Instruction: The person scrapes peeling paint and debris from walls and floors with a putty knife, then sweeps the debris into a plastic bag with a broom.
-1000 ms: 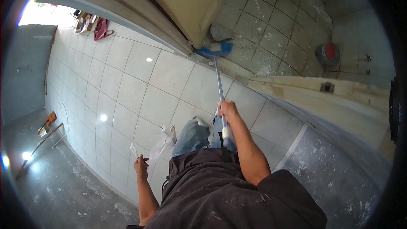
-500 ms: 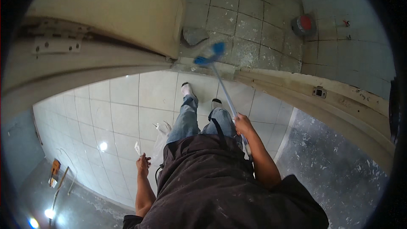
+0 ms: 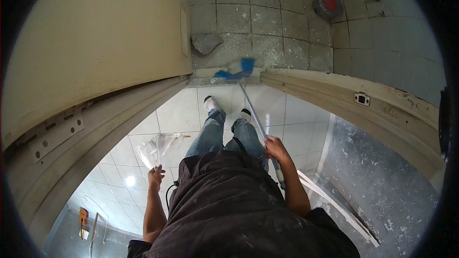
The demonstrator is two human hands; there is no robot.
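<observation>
We've got the broom mid-frame, blue bristles over the doorsill at upper centre; its handle slants down-right into our right hand, the nearer one, fist wrapped round it, forearm angled from lower right; our left hand, lower left, grips a clear plastic bag.

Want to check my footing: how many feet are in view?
2: the left foot, nearer the door sill, and the right foot, beside the broom handle in the right hand. No others seem hidden.
</observation>
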